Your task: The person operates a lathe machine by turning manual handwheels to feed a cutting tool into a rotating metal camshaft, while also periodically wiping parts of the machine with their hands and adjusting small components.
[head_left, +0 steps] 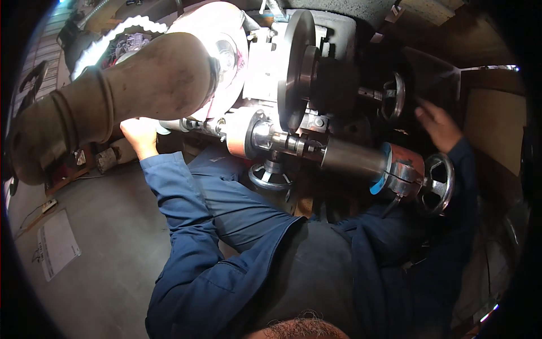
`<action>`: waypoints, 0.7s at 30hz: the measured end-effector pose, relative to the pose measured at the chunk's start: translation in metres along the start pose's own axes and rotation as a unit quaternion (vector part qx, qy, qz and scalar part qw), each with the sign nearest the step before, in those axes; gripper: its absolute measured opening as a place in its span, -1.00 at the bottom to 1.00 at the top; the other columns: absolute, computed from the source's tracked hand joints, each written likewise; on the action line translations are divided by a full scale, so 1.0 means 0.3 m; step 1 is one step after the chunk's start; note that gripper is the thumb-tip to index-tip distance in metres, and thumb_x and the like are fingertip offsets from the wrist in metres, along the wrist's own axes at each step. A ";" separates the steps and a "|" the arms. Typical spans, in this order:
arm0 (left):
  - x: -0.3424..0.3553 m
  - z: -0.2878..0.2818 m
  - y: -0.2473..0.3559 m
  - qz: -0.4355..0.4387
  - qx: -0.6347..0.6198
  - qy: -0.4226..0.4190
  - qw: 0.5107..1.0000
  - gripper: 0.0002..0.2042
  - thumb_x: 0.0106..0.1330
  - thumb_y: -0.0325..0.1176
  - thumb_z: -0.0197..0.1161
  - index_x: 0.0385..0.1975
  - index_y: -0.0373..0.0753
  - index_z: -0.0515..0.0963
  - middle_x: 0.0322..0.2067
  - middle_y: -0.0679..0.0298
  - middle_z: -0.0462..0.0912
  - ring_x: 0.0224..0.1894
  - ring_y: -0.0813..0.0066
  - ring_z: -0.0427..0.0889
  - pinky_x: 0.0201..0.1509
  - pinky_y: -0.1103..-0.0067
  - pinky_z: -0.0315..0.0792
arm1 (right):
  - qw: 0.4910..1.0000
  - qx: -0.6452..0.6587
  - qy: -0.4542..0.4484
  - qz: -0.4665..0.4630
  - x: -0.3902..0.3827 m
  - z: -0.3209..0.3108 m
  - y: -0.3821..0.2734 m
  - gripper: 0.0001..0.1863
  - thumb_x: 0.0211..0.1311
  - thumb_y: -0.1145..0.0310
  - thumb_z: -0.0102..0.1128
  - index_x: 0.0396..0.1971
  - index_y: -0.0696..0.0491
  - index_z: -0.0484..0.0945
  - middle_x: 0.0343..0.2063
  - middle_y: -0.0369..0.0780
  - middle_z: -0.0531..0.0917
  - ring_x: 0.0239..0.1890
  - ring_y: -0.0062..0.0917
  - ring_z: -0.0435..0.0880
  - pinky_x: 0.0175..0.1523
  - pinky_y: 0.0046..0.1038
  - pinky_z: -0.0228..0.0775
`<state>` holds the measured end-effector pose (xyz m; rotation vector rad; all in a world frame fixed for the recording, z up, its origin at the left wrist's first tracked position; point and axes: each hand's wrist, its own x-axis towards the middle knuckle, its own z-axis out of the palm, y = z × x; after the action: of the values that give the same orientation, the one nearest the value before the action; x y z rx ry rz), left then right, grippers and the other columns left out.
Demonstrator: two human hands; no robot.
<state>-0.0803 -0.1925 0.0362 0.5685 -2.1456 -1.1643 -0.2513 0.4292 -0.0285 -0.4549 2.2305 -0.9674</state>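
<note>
My left hand [139, 135] is closed at the left end of a metal spindle assembly [291, 143], below a thick beige ringed tube [152, 76]. What its fingers grip is partly hidden. My right hand [440, 127] is off to the right with fingers apart and holding nothing visible, a short gap from a chrome handwheel [393, 97]. A large round disc [296, 68] stands upright on the machine between my hands. Nearer me, a metal cylinder [354, 159] leads to a worn red-and-grey collar [406, 172] and a second handwheel [437, 183].
A third handwheel [271, 176] sits low in front of my lap. Bright light floods a pale rounded housing [217, 34] behind the tube. A white sheet [57, 244] lies on the grey floor at left. A tan panel [495, 130] stands at the far right.
</note>
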 end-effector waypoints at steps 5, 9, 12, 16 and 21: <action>-0.111 0.113 0.052 0.332 0.100 0.313 0.884 -0.89 0.23 -0.53 0.09 -0.39 -0.48 0.46 -0.39 0.14 0.58 -0.34 0.41 0.54 -0.16 0.48 0.47 | 0.981 0.006 -0.188 0.035 0.041 0.035 0.050 -0.56 0.44 0.21 0.00 0.15 0.18 0.44 -0.04 0.03 0.63 0.07 -0.33 0.61 0.18 -0.40 0.37; -0.454 0.023 -0.114 0.262 0.220 0.257 0.904 -0.86 0.39 -0.39 0.02 -0.34 -0.34 0.34 -0.43 0.24 0.37 -0.38 0.44 0.38 -0.29 0.54 0.35 | 0.997 -0.067 -0.026 -0.013 -0.004 0.017 0.062 -0.53 0.40 0.18 0.05 0.17 0.17 0.43 0.00 0.08 0.60 0.11 -0.18 0.59 0.20 -0.33 0.37; -0.832 0.165 -0.120 -0.432 -0.141 -0.073 0.888 -0.56 0.50 0.01 -0.11 -0.04 -0.28 0.44 -0.24 0.15 0.59 -0.23 0.37 0.57 -0.17 0.47 0.47 | 0.995 -0.100 0.014 -0.009 -0.021 0.011 0.108 -0.50 0.38 0.16 0.09 0.18 0.17 0.42 0.04 0.08 0.58 0.15 -0.13 0.55 0.23 -0.30 0.35; -0.935 0.321 0.048 -0.617 -0.467 -0.208 0.598 -0.25 0.40 0.30 -0.17 0.30 -0.26 0.26 0.18 0.03 0.47 0.21 0.14 0.48 0.28 0.18 0.35 | 0.993 -0.116 -0.011 0.004 -0.007 0.016 0.151 -0.46 0.36 0.12 0.11 0.20 0.17 0.40 0.09 0.09 0.55 0.18 -0.11 0.51 0.26 -0.29 0.32; -0.950 0.341 0.040 -0.583 -0.560 -0.280 0.518 -0.01 0.03 0.53 0.11 0.30 -0.17 0.27 0.23 0.01 0.39 0.15 0.13 0.51 0.27 0.07 0.34 | 0.988 -0.147 -0.018 0.048 -0.019 0.003 0.184 -0.43 0.35 0.11 0.13 0.22 0.16 0.38 0.10 0.11 0.53 0.19 -0.13 0.51 0.27 -0.30 0.32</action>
<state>0.0504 0.0519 -0.0866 1.0422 -0.4938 -3.3573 -0.2494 0.4686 -0.0675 -0.4861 2.3468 -0.5781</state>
